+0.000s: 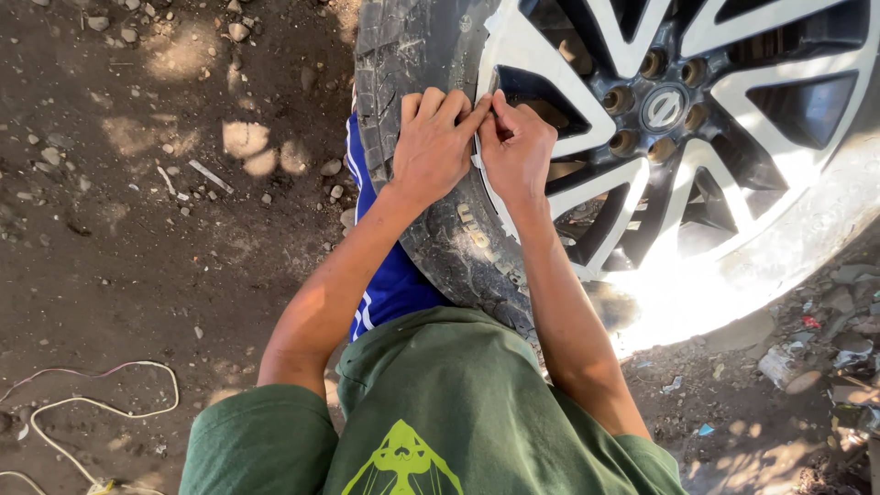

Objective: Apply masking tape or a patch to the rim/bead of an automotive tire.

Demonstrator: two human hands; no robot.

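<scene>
Nearest to the camera, a green shirt [440, 412] with a light green print fills the bottom edge, its lower part cut off by the frame. Just beyond it a strip of blue shorts [390, 284] with white stripes shows between the left forearm and the tyre [440, 247], most of it hidden under the arm and the rubber. From there both bare forearms run up to the wheel. The left hand [433, 147] lies flat over the tyre's sidewall, fingers curled together onto the edge of the rim [490, 55], thumb tip touching the other hand. The right hand [518, 151] sits just beside it on the rim edge, fingertips pinched together against the left index finger; whatever small thing they pinch is hidden by the fingers, so what the grip holds cannot be told.

Beyond the hands, the silver-and-black alloy wheel [697, 119] lies tilted, its spokes and centre cap [664, 107] in view, its upper and right parts cut off. Strong sun glare whites out the lower right rim. Farther left, dark dirt ground [137, 183] carries pebbles and a pale cord [101, 403]; at right lies blurred litter [825, 357].
</scene>
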